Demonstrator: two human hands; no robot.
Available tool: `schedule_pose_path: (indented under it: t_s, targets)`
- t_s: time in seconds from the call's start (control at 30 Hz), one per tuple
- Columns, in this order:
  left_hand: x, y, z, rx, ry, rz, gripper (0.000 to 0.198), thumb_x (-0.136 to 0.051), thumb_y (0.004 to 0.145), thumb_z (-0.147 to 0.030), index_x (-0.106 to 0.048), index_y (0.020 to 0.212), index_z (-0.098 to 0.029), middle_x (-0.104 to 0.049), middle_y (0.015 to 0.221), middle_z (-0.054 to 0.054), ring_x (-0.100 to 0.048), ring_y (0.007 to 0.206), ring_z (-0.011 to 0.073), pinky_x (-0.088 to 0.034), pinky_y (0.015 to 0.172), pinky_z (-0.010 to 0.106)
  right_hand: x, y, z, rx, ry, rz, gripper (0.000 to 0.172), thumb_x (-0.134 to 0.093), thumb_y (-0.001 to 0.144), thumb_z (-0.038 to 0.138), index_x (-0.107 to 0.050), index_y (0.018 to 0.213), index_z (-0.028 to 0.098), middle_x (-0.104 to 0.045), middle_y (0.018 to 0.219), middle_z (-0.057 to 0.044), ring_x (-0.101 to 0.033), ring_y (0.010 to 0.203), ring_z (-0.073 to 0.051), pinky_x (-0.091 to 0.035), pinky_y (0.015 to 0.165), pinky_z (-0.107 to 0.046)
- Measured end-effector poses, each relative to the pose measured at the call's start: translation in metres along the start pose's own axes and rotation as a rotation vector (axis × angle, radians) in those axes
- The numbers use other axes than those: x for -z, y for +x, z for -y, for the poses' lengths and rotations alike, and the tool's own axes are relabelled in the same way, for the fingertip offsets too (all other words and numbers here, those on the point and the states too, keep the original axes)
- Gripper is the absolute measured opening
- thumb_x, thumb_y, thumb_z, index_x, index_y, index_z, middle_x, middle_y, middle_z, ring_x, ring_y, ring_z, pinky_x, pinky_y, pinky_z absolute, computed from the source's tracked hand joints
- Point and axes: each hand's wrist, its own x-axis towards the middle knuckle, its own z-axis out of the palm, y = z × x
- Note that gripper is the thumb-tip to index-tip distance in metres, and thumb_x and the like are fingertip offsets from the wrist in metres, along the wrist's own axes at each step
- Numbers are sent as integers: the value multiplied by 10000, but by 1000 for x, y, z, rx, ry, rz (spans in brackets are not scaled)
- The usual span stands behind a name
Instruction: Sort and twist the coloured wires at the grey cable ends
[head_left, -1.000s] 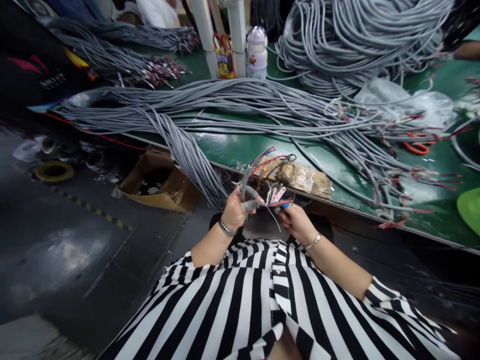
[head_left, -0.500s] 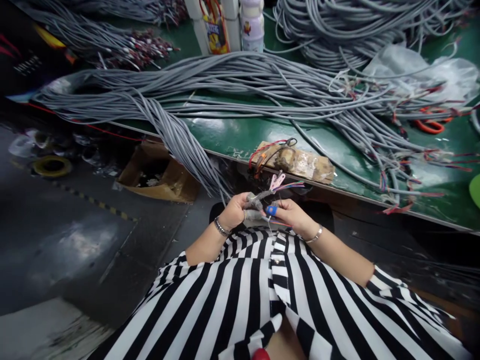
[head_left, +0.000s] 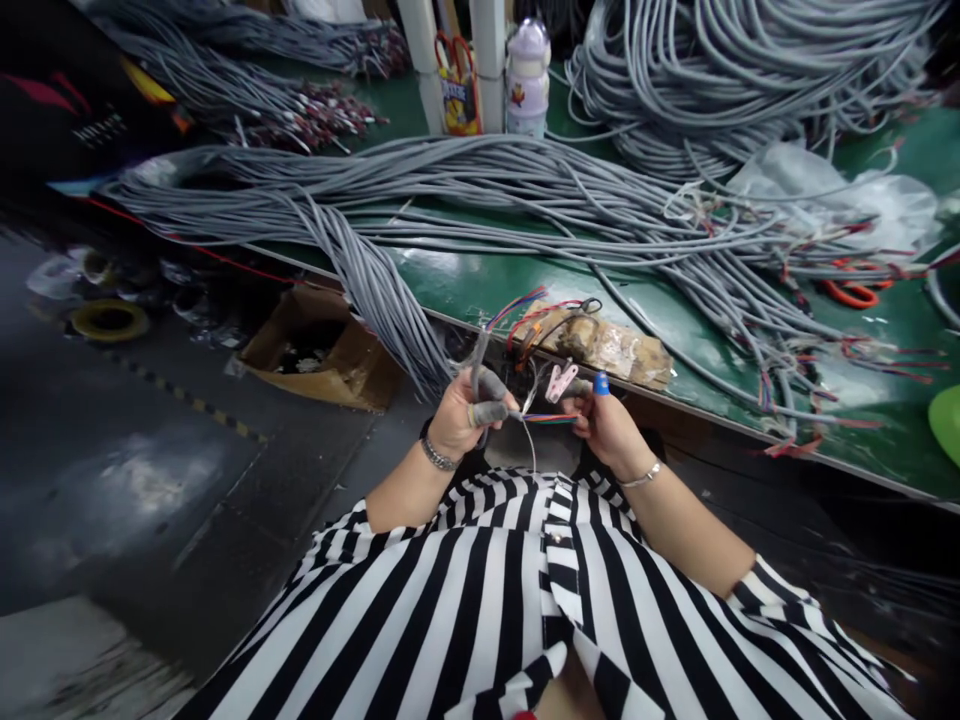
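My left hand (head_left: 466, 420), with grey finger covers, is closed round the end of a grey cable (head_left: 477, 352) whose coloured wires fan out above it. My right hand (head_left: 606, 430), a blue cover on one fingertip, pinches thin coloured wires (head_left: 547, 419) pulled sideways from the cable end. A small pink clip (head_left: 560, 380) sits between the hands. Both hands hover just in front of the green bench edge (head_left: 480, 290), above my striped lap.
Big bundles of grey cable (head_left: 420, 190) cover the bench and spill over its edge. A taped wooden block (head_left: 607, 345) lies near the edge. Orange scissors (head_left: 851, 292), a plastic bag (head_left: 817, 195), a bottle (head_left: 527, 80) and an open cardboard box (head_left: 319, 350) on the floor.
The hands have drawn apart from a close grip, and the coloured wires now stretch between them. The cable end stands up again in the left hand.
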Motion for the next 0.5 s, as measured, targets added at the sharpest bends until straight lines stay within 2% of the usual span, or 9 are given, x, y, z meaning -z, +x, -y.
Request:
schedule_pose_path:
  t_s: [0.07,0.13,0.3,0.5]
  targets:
    - [-5,8,3,6,0,-15,406,-890,524,-238,-561,746,-151,-698,636,-7,-557,415,73,-422,380,147,-10,5,7,-34,27,9,583,-606,700,756,-540,708,177,-485,588,29,-280,408,-33,-140,343,-170]
    - [-8,15,7,18,2,-35,417,-891,515,-232,-554,747,-148,-706,650,-2,-549,403,68,-391,358,140,-17,11,13,-45,55,1,578,-663,668,730,-512,686,173,-437,567,52,-284,411,-26,-143,344,-153]
    - [-11,26,18,65,32,-43,433,-897,488,-235,-550,731,-144,-709,632,9,-532,382,67,-357,331,138,-20,18,13,-62,85,2,589,-688,643,724,-512,655,162,-398,528,62,-268,419,-24,-159,350,-145]
    - [-7,28,26,100,60,-31,407,-892,494,-228,-575,733,-139,-706,627,2,-561,416,72,-413,363,141,-25,20,10,90,73,-11,547,-683,686,692,-535,630,169,-332,460,77,-222,406,-39,-169,354,-183]
